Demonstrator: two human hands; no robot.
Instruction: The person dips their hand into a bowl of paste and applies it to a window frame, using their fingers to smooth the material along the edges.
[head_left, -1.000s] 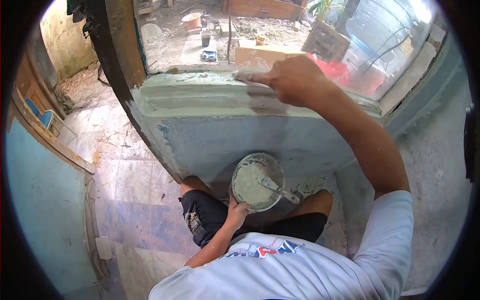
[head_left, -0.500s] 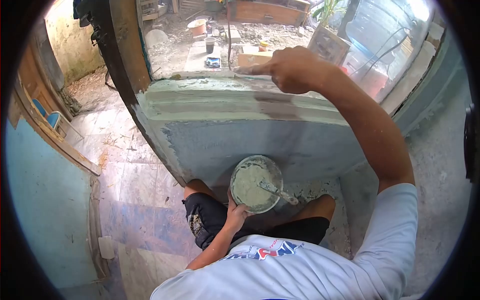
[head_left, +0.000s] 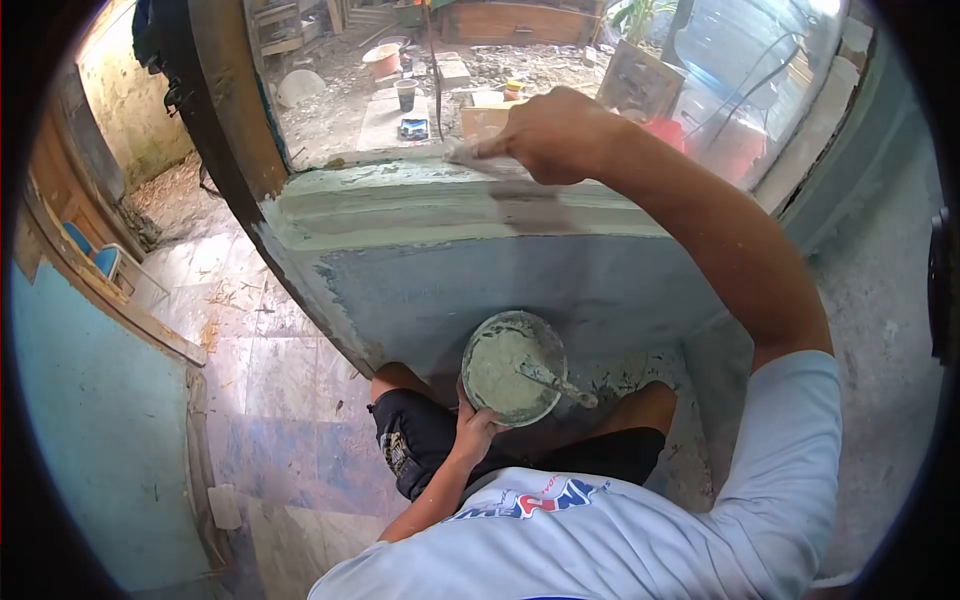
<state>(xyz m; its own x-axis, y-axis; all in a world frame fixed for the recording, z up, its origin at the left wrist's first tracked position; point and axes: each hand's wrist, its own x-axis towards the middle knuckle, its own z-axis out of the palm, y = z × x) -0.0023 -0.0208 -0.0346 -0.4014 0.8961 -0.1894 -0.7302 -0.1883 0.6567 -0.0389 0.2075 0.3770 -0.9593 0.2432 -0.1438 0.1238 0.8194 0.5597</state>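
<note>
My left hand (head_left: 474, 434) is closed on the near left rim of a round bowl (head_left: 556, 398), which sits low between my knees. Pale green-grey paste (head_left: 495, 372) fills much of the bowl. A paste-smeared spatula (head_left: 545, 377) rests in it, its handle leaning over the right rim. My right hand (head_left: 560, 137) reaches up to the window sill (head_left: 350, 205). Its index finger is stretched out along the sill's top edge, the tip coated pale; the other fingers are curled under and partly hidden. No tool shows in that hand.
Below the sill stands a blue-grey wall (head_left: 430, 285). A dark wooden post (head_left: 215, 110) rises at the left, beside a tiled floor (head_left: 270, 370) with scraps on it. Beyond the opening are a cup (head_left: 406, 95), a pot (head_left: 382, 60) and a leaning board (head_left: 640, 80).
My right hand has slid a little left along the sill, its fingertip still at the top edge. The view has shifted slightly. My left hand and the bowl stay in place.
</note>
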